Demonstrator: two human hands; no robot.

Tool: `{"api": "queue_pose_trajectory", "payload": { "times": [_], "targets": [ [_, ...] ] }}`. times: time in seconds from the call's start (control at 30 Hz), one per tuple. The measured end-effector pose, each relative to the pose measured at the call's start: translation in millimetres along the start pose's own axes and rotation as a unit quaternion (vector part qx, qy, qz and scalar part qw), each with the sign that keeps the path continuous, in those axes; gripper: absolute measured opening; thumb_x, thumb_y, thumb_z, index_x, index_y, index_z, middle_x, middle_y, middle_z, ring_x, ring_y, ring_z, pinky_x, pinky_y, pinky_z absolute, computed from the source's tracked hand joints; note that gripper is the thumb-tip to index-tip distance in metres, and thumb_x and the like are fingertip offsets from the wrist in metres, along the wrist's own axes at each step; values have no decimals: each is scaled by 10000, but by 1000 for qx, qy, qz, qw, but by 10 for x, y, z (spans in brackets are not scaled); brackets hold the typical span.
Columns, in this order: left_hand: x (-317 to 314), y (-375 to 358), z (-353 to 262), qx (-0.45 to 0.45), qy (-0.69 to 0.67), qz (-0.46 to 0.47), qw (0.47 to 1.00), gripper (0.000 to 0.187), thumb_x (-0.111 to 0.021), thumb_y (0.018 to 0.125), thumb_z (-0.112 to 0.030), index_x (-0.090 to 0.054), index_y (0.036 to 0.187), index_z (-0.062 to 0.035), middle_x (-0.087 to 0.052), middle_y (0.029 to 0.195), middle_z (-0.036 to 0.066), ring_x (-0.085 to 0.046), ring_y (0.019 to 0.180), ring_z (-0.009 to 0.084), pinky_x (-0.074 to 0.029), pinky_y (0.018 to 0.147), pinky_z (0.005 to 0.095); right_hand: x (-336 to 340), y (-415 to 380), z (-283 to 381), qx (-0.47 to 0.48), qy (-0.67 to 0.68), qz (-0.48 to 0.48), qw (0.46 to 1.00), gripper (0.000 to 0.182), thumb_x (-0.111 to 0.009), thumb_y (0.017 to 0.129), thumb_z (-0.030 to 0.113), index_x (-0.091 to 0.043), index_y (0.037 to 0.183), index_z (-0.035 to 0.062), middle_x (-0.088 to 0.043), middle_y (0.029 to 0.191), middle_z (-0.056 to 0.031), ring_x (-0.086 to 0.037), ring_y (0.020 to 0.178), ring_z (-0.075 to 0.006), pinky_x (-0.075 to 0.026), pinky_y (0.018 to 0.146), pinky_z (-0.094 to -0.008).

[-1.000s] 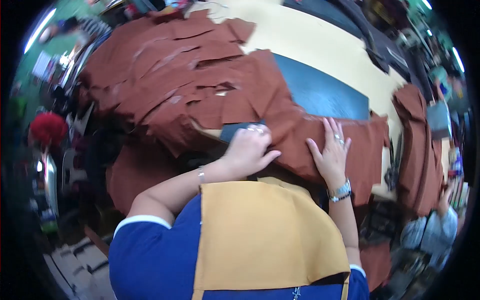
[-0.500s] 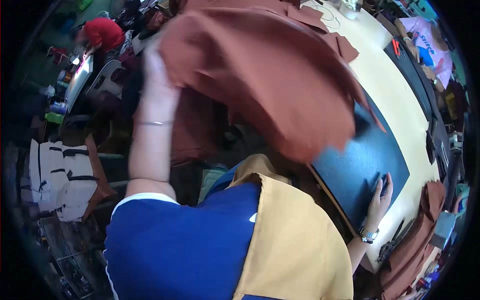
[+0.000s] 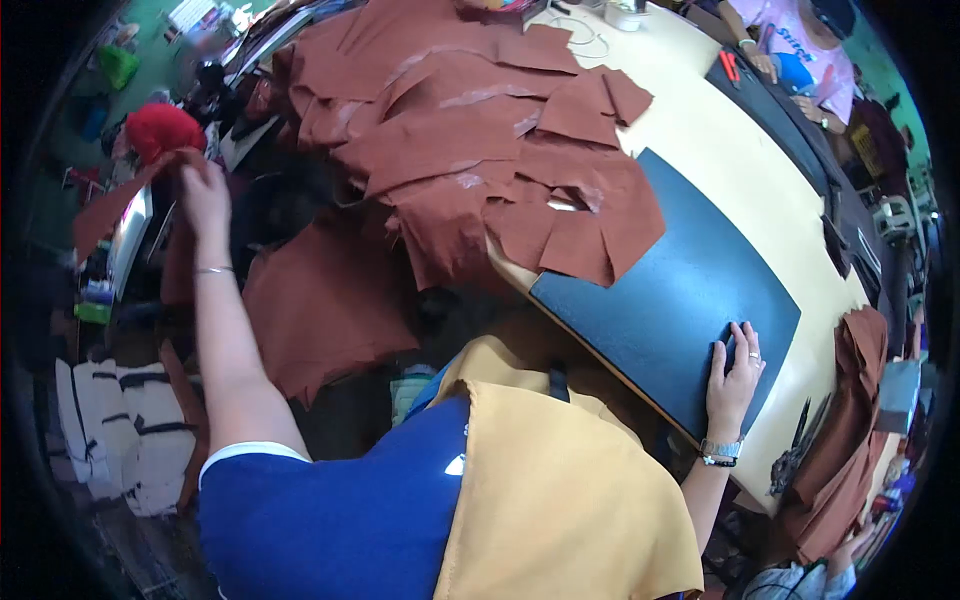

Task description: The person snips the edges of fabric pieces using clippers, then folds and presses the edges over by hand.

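Note:
My left hand (image 3: pixel 205 190) is stretched far out to the left, its fingers closed on a reddish-brown leather piece (image 3: pixel 112 212) that hangs down beside the table. Flat on the dark cutting board (image 3: pixel 690 270) rests my right hand (image 3: pixel 735 372), fingers extended and nothing in them. A heap of reddish-brown leather pieces (image 3: pixel 440 130) with ragged cut edges covers the far left of the table and overlaps the board's upper corner. Another large leather sheet (image 3: pixel 330 305) hangs below the table edge, between my left arm and the heap.
The cream table (image 3: pixel 760 215) curves around the board. Folded brown leather (image 3: pixel 840 430) and black-handled tools (image 3: pixel 795 450) lie at right. Dark material (image 3: pixel 790 130) with red-handled scissors (image 3: pixel 729 66) is across, near a person in pink (image 3: pixel 800 45). White bundles (image 3: pixel 130 430) stand at lower left.
My left hand has swung the leather piece from above the table out to the far left, uncovering the heap and more of the board. My right hand stays on the board.

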State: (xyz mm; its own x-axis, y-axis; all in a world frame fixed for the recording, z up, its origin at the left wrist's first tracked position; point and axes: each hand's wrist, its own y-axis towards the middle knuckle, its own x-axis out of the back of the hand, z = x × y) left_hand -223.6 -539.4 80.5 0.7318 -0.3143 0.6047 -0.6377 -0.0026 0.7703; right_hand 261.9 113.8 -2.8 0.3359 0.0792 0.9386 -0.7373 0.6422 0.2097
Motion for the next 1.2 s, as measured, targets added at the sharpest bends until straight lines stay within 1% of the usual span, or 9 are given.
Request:
{"api": "queue_pose_trajectory", "payload": {
  "times": [0.13,0.17,0.23,0.47,0.53,0.73,0.87,1.07,1.2],
  "targets": [
    [-1607,-1878,482,-21,-84,182,980,451,-489,981,-234,-469,1354,20,-534,1329,294,-512,1230,447,-429,1030,469,-1,-8,-7,0,-6,-7,1000,380,-574,976,267,-570,1325,117,-485,1454,-128,-389,1403,-323,-236,1137,-612],
    [-1323,-2120,-132,82,-81,416,902,469,-469,984,-208,-449,1389,28,-452,1418,299,-442,1308,439,-382,1088,448,17,-7,14,-7,-5,-4,1000,379,-574,975,262,-570,1323,112,-490,1449,-123,-391,1401,-325,-240,1139,-604],
    [-1389,-2839,-627,100,83,526,840,575,-476,1001,-345,-409,1444,15,-371,1476,317,-352,1379,428,-306,1147,431,32,-21,28,-9,6,-6,1000,379,-579,971,261,-573,1319,109,-494,1444,-123,-395,1397,-329,-243,1139,-600],
    [-1410,-2482,-925,259,-250,21,933,454,-402,1067,-260,-467,1365,76,-490,1407,242,-481,1297,333,-366,1106,389,54,-1,49,-10,22,-9,1000,373,-611,947,238,-588,1293,101,-506,1428,-125,-410,1382,-337,-253,1138,-587],
    [-1198,-1623,-1297,138,-284,-60,947,420,-422,1065,-248,-491,1349,53,-514,1376,207,-504,1259,288,-390,1078,381,66,4,61,-9,24,-15,1000,366,-617,941,225,-594,1281,92,-514,1418,-131,-427,1365,-340,-265,1134,-572],
    [-1217,-44,-2929,-134,-351,144,916,359,-539,1022,-275,-582,1286,-36,-645,1203,114,-604,1113,225,-444,1003,344,78,15,60,-6,36,-32,999,353,-631,925,211,-609,1252,82,-535,1387,-137,-465,1324,-339,-280,1131,-553],
    [-2188,19,-3793,58,-389,501,771,464,-628,959,-365,-595,1309,-62,-664,1175,103,-630,1021,165,-507,827,298,81,23,59,-11,51,-38,998,360,-656,900,221,-619,1236,99,-549,1363,-134,-467,1324,-340,-278,1129,-572],
    [-3602,37,-4075,172,-349,421,819,537,-644,935,-347,-572,1330,9,-698,1142,157,-683,931,195,-520,822,291,89,27,28,-6,65,-43,997,366,-681,881,250,-631,1209,95,-562,1346,-141,-481,1309,-342,-288,1120,-576],
    [-3177,101,-4255,21,-410,219,885,491,-649,928,-304,-620,1223,88,-681,1189,201,-667,1072,227,-493,937,308,91,35,34,-3,63,-47,997,370,-688,875,240,-628,1205,84,-571,1334,-141,-496,1289,-341,-297,1115,-576]
  ]
}}
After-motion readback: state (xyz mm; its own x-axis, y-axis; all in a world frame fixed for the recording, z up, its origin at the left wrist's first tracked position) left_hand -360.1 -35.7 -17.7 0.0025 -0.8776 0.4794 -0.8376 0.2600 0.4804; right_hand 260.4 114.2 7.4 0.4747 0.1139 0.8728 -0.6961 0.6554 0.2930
